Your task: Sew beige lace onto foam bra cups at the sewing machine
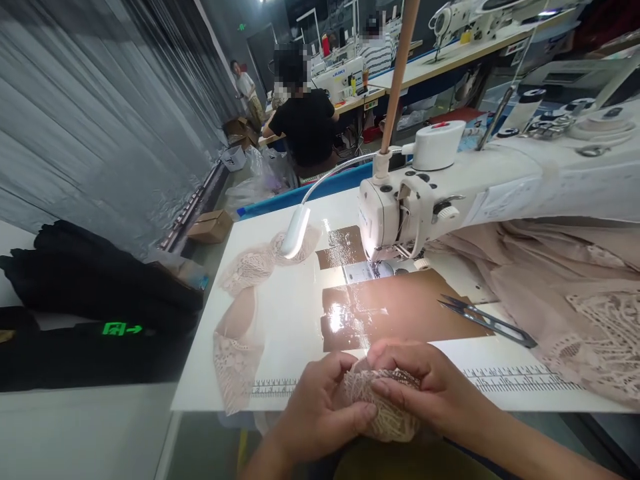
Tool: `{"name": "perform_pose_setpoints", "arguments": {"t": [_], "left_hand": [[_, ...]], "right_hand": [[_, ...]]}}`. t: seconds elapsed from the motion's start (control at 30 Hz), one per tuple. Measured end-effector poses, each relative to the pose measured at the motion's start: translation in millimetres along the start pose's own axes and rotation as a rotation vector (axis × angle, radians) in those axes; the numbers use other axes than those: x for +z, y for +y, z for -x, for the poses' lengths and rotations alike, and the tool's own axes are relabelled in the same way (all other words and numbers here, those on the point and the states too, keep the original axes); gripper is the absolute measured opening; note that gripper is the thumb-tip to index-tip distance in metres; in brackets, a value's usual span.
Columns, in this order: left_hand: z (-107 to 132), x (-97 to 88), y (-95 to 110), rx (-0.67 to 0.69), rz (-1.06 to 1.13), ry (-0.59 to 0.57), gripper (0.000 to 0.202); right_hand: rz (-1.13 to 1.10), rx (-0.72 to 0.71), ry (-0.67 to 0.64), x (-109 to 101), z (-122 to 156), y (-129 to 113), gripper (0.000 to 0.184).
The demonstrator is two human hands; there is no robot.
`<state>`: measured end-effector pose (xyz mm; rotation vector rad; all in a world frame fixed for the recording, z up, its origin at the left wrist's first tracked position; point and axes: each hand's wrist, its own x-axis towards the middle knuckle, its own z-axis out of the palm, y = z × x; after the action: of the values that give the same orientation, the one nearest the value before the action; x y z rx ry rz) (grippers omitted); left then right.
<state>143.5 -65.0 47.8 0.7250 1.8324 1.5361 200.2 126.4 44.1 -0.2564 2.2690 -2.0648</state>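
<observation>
My left fingers (350,421) and right fingers (405,357) both pinch the beige lace piece (395,427) over the counter's near edge (275,404), apparently keeping its soft folds gathered. Thread snips (495,323) lie at its two o'clock, presumably for easy reach.
</observation>
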Motion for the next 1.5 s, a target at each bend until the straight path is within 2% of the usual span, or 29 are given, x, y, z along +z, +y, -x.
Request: {"name": "perform_pose_setpoints", "arguments": {"t": [0.17,0.37,0.53,0.67,0.73,0.87,1.03,1.1,1.3,1.5], "left_hand": [[1.9,-5.9,5.0,0.035,-0.125,0.020,0.024],[-1.9,-6.3,15.1,0.053,-0.282,0.103,0.016],[-11.2,-2.3,11.4,0.023,-0.142,0.075,0.019],[-15.8,0.8,9.0,-0.009,-0.058,0.099,0.021],[-17.5,3.1,8.7,-0.013,-0.058,0.092,0.022],[-21.3,6.6,7.4,-0.009,-0.056,0.051,0.023],[-26.1,2.3,5.5,-0.064,0.143,-0.100,0.032],[-28.3,1.0,5.0,-0.085,0.142,-0.139,0.034],[-35.2,6.3,6.9,-0.127,0.118,-0.060,0.032],[-38.6,11.8,8.8,-0.121,0.057,-0.033,0.034]], "right_hand": [[0.046,0.044,0.077,4.1,-0.2,6.3,0.028],[0.097,0.104,0.096,7.6,-1.7,5.1,0.030],[0.162,0.125,0.090,-0.6,-1.0,4.7,0.028],[0.127,0.064,0.127,-14.8,-3.4,1.7,0.022],[0.105,0.037,0.083,-18.6,-5.9,-1.4,0.024],[0.202,0.073,-0.014,-18.1,-9.2,-6.5,0.024],[0.199,0.071,-0.039,-21.6,-9.2,-10.1,0.028],[0.188,0.063,-0.050,-25.8,-9.7,-11.0,0.029],[0.110,0.049,-0.077,-39.6,-10.8,-8.7,0.028],[0.143,0.110,-0.067,-38.0,-11.7,-11.0,0.020]]}}
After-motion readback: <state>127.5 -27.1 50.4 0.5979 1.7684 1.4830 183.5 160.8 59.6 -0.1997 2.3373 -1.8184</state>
